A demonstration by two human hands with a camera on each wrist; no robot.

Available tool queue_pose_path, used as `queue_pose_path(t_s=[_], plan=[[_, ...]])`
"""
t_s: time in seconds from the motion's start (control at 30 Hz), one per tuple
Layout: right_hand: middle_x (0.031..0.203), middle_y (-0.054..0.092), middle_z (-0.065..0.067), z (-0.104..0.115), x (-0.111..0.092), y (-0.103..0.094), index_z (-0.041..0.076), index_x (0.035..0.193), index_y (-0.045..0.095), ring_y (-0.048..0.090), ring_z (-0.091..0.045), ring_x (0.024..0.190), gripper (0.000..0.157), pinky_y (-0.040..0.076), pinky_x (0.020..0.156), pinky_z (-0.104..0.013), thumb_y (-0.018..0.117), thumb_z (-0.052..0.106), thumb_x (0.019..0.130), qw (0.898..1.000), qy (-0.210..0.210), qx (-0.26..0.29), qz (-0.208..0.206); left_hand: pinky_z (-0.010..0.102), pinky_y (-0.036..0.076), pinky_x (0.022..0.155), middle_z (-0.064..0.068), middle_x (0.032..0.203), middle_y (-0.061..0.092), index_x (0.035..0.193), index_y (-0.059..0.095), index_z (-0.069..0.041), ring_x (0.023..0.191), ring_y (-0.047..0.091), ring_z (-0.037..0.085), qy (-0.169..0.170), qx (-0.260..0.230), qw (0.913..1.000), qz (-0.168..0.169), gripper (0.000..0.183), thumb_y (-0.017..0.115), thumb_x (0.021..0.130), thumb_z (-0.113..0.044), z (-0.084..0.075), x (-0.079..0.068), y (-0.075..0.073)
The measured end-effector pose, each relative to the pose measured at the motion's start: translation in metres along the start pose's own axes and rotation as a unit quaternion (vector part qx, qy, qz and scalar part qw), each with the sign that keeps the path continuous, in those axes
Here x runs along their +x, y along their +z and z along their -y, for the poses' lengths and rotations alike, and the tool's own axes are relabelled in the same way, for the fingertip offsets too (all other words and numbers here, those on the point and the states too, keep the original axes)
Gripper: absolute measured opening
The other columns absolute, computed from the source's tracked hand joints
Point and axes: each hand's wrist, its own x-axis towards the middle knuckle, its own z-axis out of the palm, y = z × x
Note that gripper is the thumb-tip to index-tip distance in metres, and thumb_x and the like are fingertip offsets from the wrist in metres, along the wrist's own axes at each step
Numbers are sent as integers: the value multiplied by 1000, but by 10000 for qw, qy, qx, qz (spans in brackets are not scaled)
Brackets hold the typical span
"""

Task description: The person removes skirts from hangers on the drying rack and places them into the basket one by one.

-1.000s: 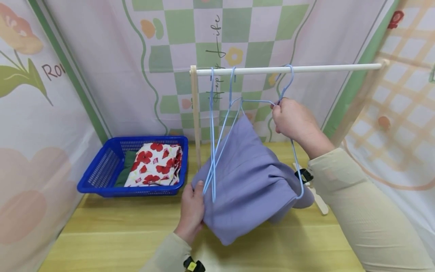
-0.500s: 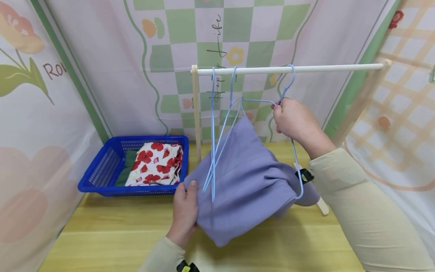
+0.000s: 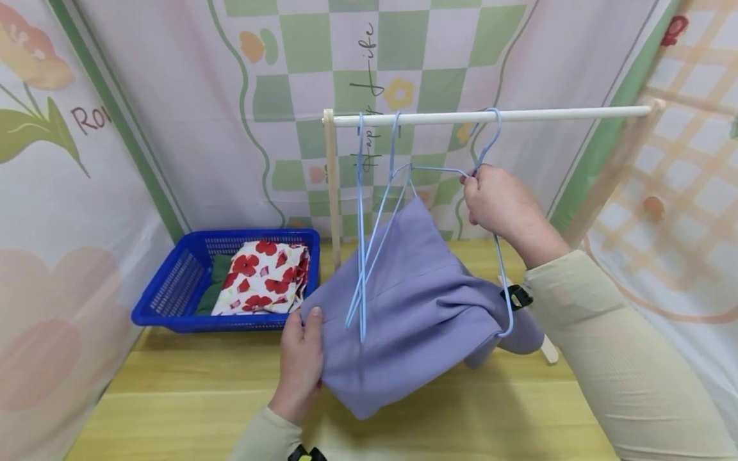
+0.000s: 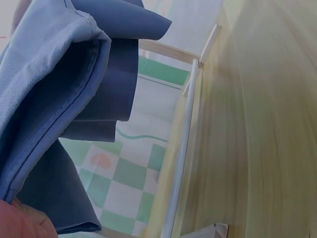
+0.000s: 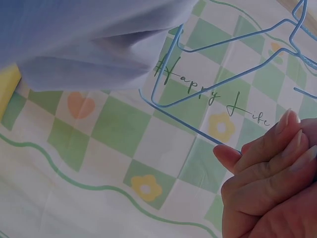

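Note:
A lavender garment [image 3: 398, 307] with a stitched hem hangs slanted through a blue wire hanger [image 3: 505, 275], whose hook sits over the white rail [image 3: 565, 115]. My right hand [image 3: 501, 202] grips this hanger at its neck, just under the hook; in the right wrist view the fingers are curled together around it. At the garment's left edge, my left hand [image 3: 301, 358] pinches the cloth, thumb in front and fingers mostly hidden behind. Seen from the left wrist, the cloth [image 4: 54, 74] falls in open folds with a thick seam. The hanger's lower bar is mostly covered.
Two more blue wire hangers [image 3: 360, 211] hang at the rail's left end, overlapping the garment in front. A blue basket [image 3: 164, 288] left of the rack holds a folded red-flowered cloth [image 3: 262, 278] and a dark green cloth [image 3: 216, 282]. All stands on a wooden table [image 3: 190, 397].
My left hand has moved left and slightly down, drawing the garment's left edge outward toward the basket. The right hand keeps its hold on the hanger neck.

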Motion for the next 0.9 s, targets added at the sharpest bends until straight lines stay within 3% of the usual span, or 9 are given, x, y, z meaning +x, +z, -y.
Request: queue_pose_path(t_s=[0.43,0.73,0.9], plan=[[78,70,-8,-1,0,-1,-1,134,57,60,-31,75,51,44,69,-42,23,27,108,10000,45,-14,45,31,48,88,16,121,58,138,51,0,102,56,25,-100,344,9994,27,44,46,112,-35,-4,-1,-16],[76,70,-8,-2,0,-2,0,129,58,60,-31,74,48,44,70,-43,24,27,108,10000,-48,-14,51,32,50,82,15,118,56,135,50,-1,99,56,25,-258,383,9989,73,43,45,112,-38,-6,1,-24],[76,69,-8,-2,-1,-3,0,131,57,59,-31,74,49,44,71,-43,24,26,108,10000,-21,10,92,31,49,80,15,113,54,132,51,-1,97,55,25,-161,357,9992,119,43,45,112,-39,-8,1,-30]])
